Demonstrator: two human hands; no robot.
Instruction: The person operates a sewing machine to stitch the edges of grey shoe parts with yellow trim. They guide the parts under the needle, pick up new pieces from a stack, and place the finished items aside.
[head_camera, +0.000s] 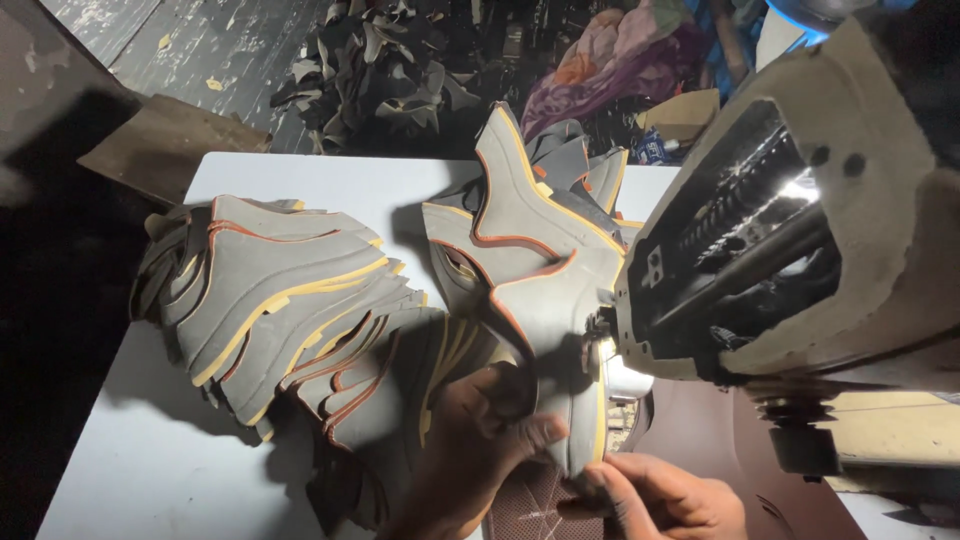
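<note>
My left hand (478, 445) grips the lower edge of a grey shoe-upper piece (545, 310) with orange and yellow trim, thumb on top of it. My right hand (662, 495) pinches the same piece at its bottom right corner, just below the sewing machine head (800, 210). The piece runs up under the machine's lit needle area (606, 352), and more joined grey pieces (520, 190) rise behind it.
A fanned stack of similar grey pieces (290, 300) lies on the white table (160, 450) to the left. Dark cut scraps (390, 70) and a bundle of coloured cloth (620, 50) lie on the floor beyond the table.
</note>
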